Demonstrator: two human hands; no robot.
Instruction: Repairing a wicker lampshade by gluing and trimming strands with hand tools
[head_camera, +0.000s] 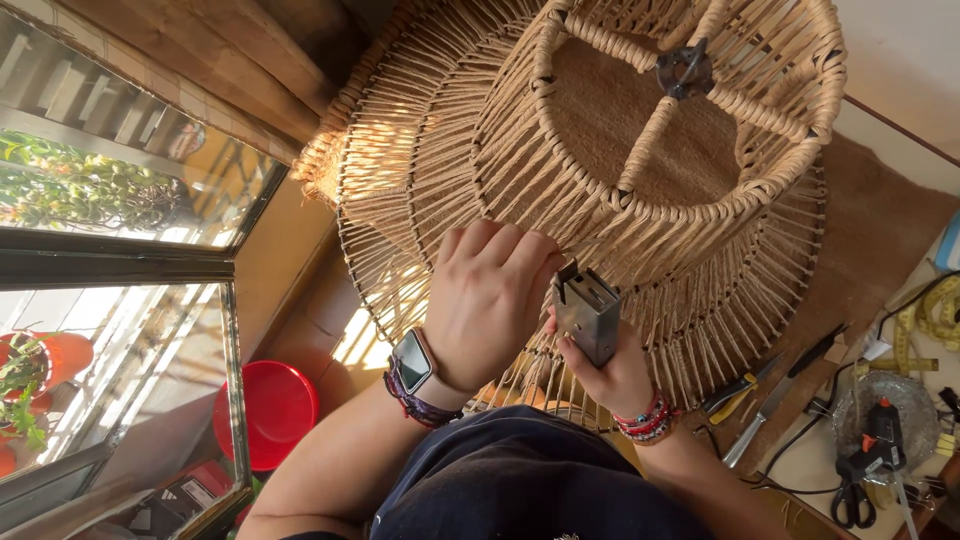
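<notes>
Right hand (612, 375) is wrapped tight round a small grey metal box-shaped tool (588, 312), snout pressed up to the woven cord lampshade (600, 160) that sits tipped right in front of the chest. Left hand (490, 300) lies fingers-curled on the weave just beside it, holding nothing, only bracing. I'd say keep the tool square to the wire rim and the cord taut under that left hand. Further off on the table (800, 470): scissors (852, 498), a knife (782, 395), a glue gun (885, 425)

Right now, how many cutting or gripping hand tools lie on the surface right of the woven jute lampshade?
3: yellow-handled pliers nearest the right hand, a long dark-handled blade beside them, black-handled scissors at the bottom right. Clutter there may hide others.
</notes>
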